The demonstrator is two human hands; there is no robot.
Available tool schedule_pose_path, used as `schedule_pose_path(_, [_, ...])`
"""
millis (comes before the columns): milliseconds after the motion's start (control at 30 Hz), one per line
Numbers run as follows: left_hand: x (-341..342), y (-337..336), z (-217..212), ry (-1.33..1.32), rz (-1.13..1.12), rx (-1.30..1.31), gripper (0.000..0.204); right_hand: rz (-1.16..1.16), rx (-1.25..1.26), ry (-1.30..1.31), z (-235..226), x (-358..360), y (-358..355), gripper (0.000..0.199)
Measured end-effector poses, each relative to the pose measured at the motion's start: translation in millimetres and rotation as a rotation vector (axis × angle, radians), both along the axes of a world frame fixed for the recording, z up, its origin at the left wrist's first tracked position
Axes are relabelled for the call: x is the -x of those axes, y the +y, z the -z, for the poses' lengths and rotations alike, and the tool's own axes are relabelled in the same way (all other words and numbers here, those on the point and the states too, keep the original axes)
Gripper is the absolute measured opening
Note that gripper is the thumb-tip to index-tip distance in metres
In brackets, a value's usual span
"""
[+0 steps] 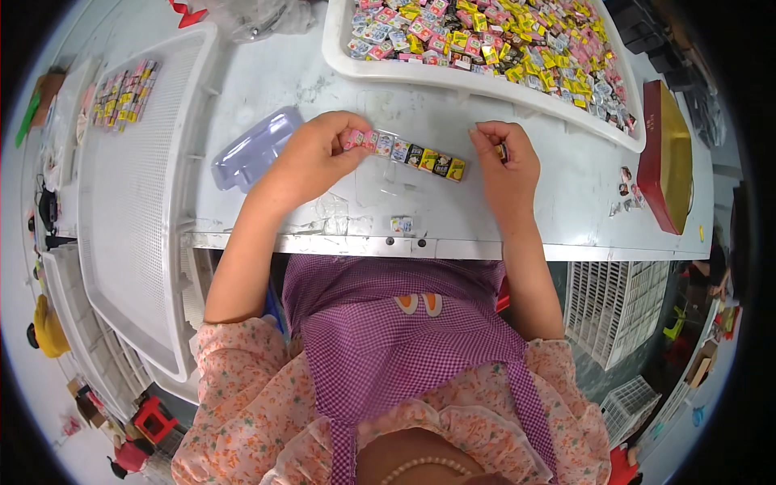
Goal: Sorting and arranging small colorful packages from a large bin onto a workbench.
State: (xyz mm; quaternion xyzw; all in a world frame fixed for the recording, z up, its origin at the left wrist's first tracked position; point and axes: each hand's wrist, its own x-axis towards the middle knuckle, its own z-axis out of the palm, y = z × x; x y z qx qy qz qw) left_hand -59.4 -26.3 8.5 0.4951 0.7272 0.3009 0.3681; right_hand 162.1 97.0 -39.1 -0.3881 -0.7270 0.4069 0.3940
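Note:
A straight row of small wrapped candies (420, 156), pink, white, black and yellow, slants over the table in a clear strip or sleeve. My left hand (317, 158) pinches its left, pink end between thumb and fingers. Just past the yellow right end, apart from it, my right hand (509, 162) is closed with a small dark-and-yellow wrapped candy (502, 152) in its curled fingers. A single pale wrapped candy (402, 224) lies by the table's near edge.
A white tub (485, 78) heaped with mixed wrapped candies stands at the back. Beside my left forearm are a clear bluish plastic tray (257, 149) and a long white mesh tray (133, 234) with candy rows (125, 97). A red-and-gold box (667, 158) stands right, near loose candies (626, 192).

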Motion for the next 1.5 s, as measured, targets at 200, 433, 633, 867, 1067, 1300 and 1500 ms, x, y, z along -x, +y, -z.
schedule_pose_path(200, [-13.5,-13.0,1.2,0.361,0.102,-0.216,0.033,0.003,-0.013,-0.02,-2.6,-0.3,-0.3,0.01])
schedule_pose_path(433, [-21.4,-28.1,6.2,0.783,0.215,-0.117,0.057,0.002,-0.001,-0.015,-4.2,-0.5,-0.1,0.01])
schedule_pose_path(633, [-24.7,-29.3,-0.2,0.764,0.224,-0.037,0.059,0.014,0.04,-0.031,-4.6,0.3,-1.0,0.01])
schedule_pose_path(867, [-27.9,-28.6,-1.1,0.794,0.229,-0.055,0.062,0.016,0.062,-0.023,-3.9,-0.4,-0.8,0.01])
schedule_pose_path(1067, [-34.0,-30.5,-10.6,0.755,0.235,-0.015,0.07,0.005,0.036,-0.014,-3.1,-0.1,0.1,0.01])
schedule_pose_path(1300, [-31.3,-32.7,-5.4,0.789,0.227,-0.075,0.069,-0.281,-0.536,-0.251,-23.0,14.3,-38.9,0.03])
schedule_pose_path(1500, [-32.4,-31.8,0.3,0.797,0.229,-0.022,0.065,-0.456,-0.613,-0.559,-22.2,34.3,-43.6,0.046])
